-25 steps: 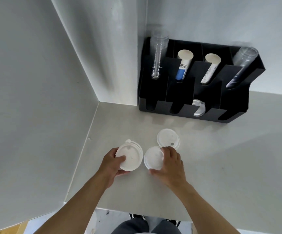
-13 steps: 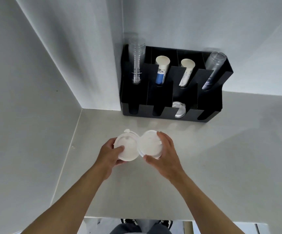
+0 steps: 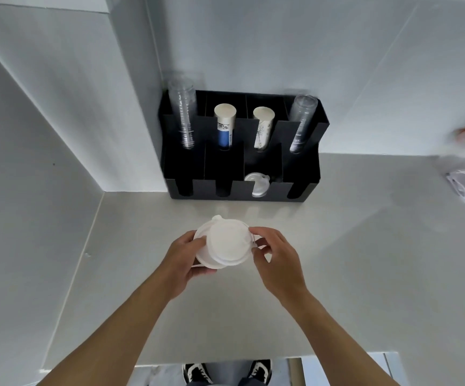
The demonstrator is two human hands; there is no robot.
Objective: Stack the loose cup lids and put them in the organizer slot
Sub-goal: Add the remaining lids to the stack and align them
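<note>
The two white plastic cup lids (image 3: 224,240), held edge to edge half a second ago, now overlap — the right-hand one has slid over the left-hand one, and the view has shifted so the organizer sits nearer the middle of the frame. The left hand (image 3: 182,261) cups the lower lid from beneath and the side, fingers closed on its rim; the right hand (image 3: 277,259) pinches the upper lid at its right edge between thumb and fingertips (image 3: 256,232). Both hands hold the pair just above the pale grey countertop (image 3: 351,260), in front of the black divided organizer (image 3: 242,188) that stands against the white wall. The stacking step appears to be in hand: the lids look offset, not yet nested, so the next move likely calls for centring the upper lid and pressing it home before carrying the pair forward. The likely target is the third front slot from the left, where a white lid (image 3: 257,185) already rests upright; the other front slots look empty. The lids are thin, round and matte, with a raised rim and a small tab showing at the far left edge — light pieces that may flex under a hard pinch.
</note>
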